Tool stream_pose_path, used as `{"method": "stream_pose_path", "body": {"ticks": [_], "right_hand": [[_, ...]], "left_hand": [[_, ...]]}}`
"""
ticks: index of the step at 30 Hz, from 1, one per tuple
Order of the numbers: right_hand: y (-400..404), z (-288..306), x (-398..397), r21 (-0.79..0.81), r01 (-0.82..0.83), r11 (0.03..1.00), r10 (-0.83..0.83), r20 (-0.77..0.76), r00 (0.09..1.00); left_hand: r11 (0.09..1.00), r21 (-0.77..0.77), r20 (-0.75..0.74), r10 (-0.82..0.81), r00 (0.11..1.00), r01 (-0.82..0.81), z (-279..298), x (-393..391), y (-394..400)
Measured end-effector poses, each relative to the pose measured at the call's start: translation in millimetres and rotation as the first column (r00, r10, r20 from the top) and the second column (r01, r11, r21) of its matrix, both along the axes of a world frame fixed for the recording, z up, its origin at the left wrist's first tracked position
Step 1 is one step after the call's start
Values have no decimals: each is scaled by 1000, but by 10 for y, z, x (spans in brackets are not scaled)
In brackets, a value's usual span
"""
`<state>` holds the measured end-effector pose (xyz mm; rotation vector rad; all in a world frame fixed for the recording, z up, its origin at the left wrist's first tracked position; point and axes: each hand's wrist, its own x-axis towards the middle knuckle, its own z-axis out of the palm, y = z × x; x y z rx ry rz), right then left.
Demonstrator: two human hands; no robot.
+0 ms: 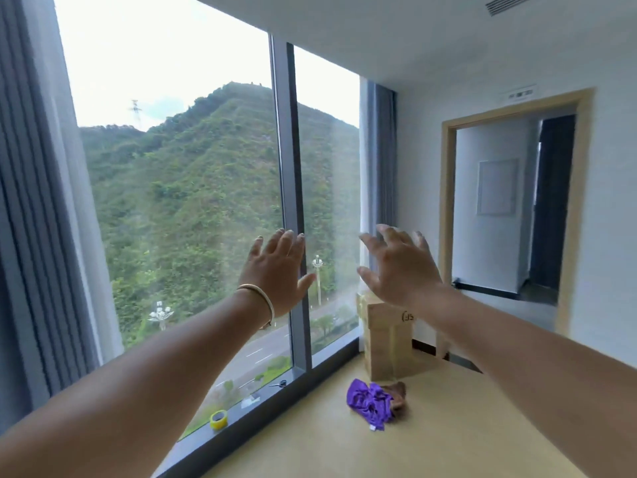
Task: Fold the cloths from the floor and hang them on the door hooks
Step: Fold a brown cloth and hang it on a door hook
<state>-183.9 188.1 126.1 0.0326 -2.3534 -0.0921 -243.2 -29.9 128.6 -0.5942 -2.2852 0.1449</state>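
Both hands, left (275, 270) and right (400, 267), were up, each grip wide and empty. The purple cloth (368, 403) and brown cloth (398, 393) lay crumpled on the floor (448, 426), far right; probably light, limp, best pinched at a corner.

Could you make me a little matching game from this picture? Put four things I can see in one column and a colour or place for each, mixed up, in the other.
Things:
1. crumpled cloth
2. roll of tape
3. bracelet
4. cardboard box

Descriptions:
A. standing on the floor in the corner by the window
B. yellow, on the window sill
C. purple, lying on the floor
D. on the wrist of the left hand

Pairs: 1-C, 2-B, 3-D, 4-A
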Motion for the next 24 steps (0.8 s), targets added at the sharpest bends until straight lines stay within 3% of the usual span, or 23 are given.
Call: {"method": "stream_pose_path", "body": {"ticks": [11, 24], "right_hand": [[2199, -295, 765, 15, 394, 919, -395, 53, 917], [3508, -465, 1210, 21, 635, 773, -632, 120, 765]], "left_hand": [[949, 20, 38, -314, 949, 314, -310, -124, 2360], [834, 10, 44, -552, 833, 552, -484, -107, 4152]]}}
